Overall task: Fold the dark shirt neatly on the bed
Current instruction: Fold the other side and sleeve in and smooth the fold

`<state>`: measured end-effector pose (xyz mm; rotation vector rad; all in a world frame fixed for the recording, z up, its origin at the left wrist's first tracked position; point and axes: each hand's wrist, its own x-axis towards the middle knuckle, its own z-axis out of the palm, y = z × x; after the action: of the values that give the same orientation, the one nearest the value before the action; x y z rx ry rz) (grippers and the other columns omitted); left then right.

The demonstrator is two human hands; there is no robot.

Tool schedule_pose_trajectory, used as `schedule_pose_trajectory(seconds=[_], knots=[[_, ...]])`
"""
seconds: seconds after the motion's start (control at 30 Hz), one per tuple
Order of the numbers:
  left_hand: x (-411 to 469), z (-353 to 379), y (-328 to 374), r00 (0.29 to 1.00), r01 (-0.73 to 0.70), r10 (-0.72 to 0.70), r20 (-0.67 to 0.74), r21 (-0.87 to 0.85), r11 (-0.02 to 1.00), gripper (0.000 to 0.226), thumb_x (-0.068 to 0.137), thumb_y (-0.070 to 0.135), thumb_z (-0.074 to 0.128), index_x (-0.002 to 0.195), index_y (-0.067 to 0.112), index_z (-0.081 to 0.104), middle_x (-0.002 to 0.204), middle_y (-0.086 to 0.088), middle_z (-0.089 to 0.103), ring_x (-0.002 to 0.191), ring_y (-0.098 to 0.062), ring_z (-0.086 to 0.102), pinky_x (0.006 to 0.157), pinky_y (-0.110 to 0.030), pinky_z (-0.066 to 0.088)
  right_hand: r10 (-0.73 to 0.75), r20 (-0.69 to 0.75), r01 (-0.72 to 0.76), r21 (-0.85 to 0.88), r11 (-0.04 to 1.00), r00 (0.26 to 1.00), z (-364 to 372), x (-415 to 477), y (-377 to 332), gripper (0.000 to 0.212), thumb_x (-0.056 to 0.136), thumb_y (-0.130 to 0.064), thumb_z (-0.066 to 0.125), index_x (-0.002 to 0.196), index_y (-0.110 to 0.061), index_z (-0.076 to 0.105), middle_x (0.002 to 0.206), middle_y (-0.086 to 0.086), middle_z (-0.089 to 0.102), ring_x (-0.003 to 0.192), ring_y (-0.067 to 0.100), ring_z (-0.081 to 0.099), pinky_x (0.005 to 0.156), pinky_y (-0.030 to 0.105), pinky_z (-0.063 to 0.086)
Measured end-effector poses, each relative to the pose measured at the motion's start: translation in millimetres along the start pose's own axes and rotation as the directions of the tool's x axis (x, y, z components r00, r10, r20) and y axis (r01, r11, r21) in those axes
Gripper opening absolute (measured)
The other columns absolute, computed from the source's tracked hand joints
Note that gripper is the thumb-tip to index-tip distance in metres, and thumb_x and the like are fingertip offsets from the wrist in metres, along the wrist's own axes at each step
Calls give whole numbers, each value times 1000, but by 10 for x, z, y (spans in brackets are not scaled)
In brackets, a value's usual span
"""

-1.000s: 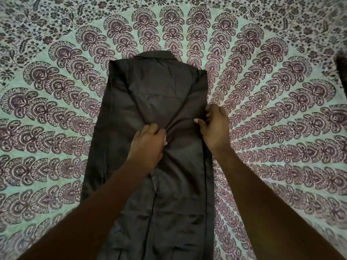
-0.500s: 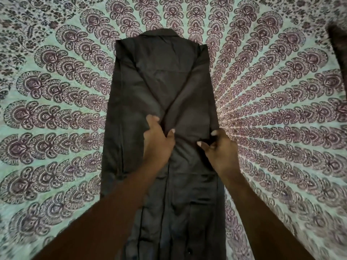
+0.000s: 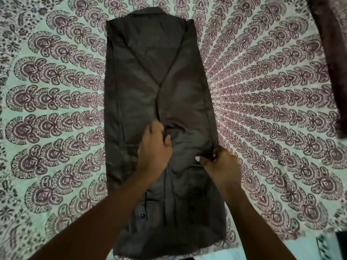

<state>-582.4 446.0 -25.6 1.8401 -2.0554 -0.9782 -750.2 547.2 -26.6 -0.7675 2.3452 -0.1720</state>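
The dark shirt (image 3: 150, 72) lies face down along the bed (image 3: 56, 109), collar at the far end, both sides folded inward so it forms a long narrow strip. The two sleeves cross in a V over its back. My left hand (image 3: 155, 147) grips a bunch of fabric at the middle of the strip, thumb and fingers curled into a fold. My right hand (image 3: 219, 164) pinches the shirt's right edge a little nearer to me. The cloth between the hands is wrinkled. Buttons show near the hem close to me.
The bed is covered by a mint sheet with a maroon fan pattern. A dark brownish cloth (image 3: 332, 53) lies along the far right edge. The sheet's near edge (image 3: 262, 250) shows at the bottom right.
Both hands have slid down the shirt toward me, from the upper middle to the lower middle, still holding fabric. The view has tilted down, so more of the hem shows.
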Motion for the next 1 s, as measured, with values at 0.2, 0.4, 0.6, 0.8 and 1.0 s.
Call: schedule_pose_trajectory(seconds=[0.2, 0.4, 0.6, 0.8, 1.0], knots=[[-954, 178, -147, 951, 47, -154, 267, 370, 928, 40, 96, 58, 58, 116, 23, 54, 106, -9, 70, 105, -36, 68, 87, -46, 59, -59, 79, 62, -30, 998, 995, 153, -333, 349, 61, 71, -65, 83, 110, -20, 68, 105, 9, 75, 104, 34, 70, 85, 42, 58], [-1307, 293, -344, 953, 255, -257, 160, 36, 966, 45, 83, 21, 81, 96, 32, 39, 74, -2, 66, 72, -23, 68, 75, -42, 60, -189, 164, 181, 63, 981, 968, 207, -539, 635, 44, 80, -32, 87, 110, -17, 59, 102, 12, 76, 103, 33, 72, 80, 31, 50], [-1534, 327, -172, 938, 329, -326, 123, -7, 944, 47, 83, 31, 85, 101, 24, 42, 73, 1, 67, 77, -21, 66, 76, -36, 56, -204, 176, 169, 194, 966, 963, 213, -659, 790, 43, 74, -27, 91, 97, -24, 55, 66, -4, 67, 82, 25, 72, 64, 27, 39], [-1668, 438, -151, 941, 339, -335, 50, -166, 926, 42, 77, 8, 83, 94, 22, 47, 57, 6, 59, 60, -7, 61, 71, -21, 54, -230, 122, 174, 356, 918, 966, 247, -669, 918, 19, 91, -17, 78, 96, -23, 61, 79, -2, 67, 75, 17, 68, 74, 50, 62], [-1774, 483, -352, 960, 245, -248, 129, 39, 969, 41, 83, 21, 77, 109, 29, 46, 96, -4, 64, 91, -24, 65, 85, -46, 59, -296, 117, 271, 192, 943, 948, 311, -714, 1012, 33, 87, -26, 83, 103, -10, 59, 68, 3, 67, 61, 23, 71, 57, 29, 53]])
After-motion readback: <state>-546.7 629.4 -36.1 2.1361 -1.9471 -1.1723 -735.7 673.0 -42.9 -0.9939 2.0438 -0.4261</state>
